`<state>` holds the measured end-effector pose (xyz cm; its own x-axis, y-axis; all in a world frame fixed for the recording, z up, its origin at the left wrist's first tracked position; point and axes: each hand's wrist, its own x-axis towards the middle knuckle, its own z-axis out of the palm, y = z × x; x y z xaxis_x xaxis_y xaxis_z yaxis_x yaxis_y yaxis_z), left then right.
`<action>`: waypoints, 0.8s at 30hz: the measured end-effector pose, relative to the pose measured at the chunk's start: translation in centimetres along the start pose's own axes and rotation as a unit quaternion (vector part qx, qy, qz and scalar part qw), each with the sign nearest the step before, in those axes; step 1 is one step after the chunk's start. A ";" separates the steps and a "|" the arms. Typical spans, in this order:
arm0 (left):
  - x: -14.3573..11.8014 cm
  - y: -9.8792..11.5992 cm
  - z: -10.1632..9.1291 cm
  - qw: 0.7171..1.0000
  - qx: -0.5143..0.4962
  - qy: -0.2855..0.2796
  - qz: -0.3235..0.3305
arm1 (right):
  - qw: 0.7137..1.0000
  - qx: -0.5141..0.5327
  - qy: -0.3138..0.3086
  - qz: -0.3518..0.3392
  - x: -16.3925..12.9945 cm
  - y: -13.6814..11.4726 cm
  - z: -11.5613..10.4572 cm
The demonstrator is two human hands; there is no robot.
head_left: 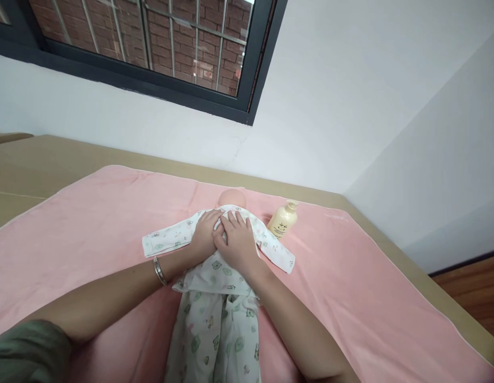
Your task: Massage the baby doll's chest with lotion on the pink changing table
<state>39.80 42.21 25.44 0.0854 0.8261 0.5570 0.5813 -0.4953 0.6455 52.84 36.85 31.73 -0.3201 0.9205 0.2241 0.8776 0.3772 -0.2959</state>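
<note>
Green sleeve (27,351) at lower left edge, bare forearm running up from it, silver bracelet (159,271) at wrist. Printed white baby clothes (215,324) on baby doll (231,199), lying face up on pink towel (91,223), head toward wall, sleeves spread to both sides. Left hand (205,234) flat on doll's chest, fingers extended, palm down, gripping nothing. Right hand (237,242) likewise flat and spread just beside it, thumbs touching near collar. Cream pump bottle (284,219) lying just right of doll's head, near right sleeve. Tan bed surface (39,159) under towel. Dark-framed window (159,53) above, brick beyond.
</note>
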 end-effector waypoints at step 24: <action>11.3 15.3 2.8 0.606 -0.638 -0.205 -0.428 | 0.966 0.009 0.171 0.193 0.6 9.8 -11.6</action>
<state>51.91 44.68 40.17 0.5411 0.7946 -0.2752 -0.5222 0.5740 0.6307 65.43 39.88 39.71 0.1697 0.9063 0.3870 0.9008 0.0166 -0.4339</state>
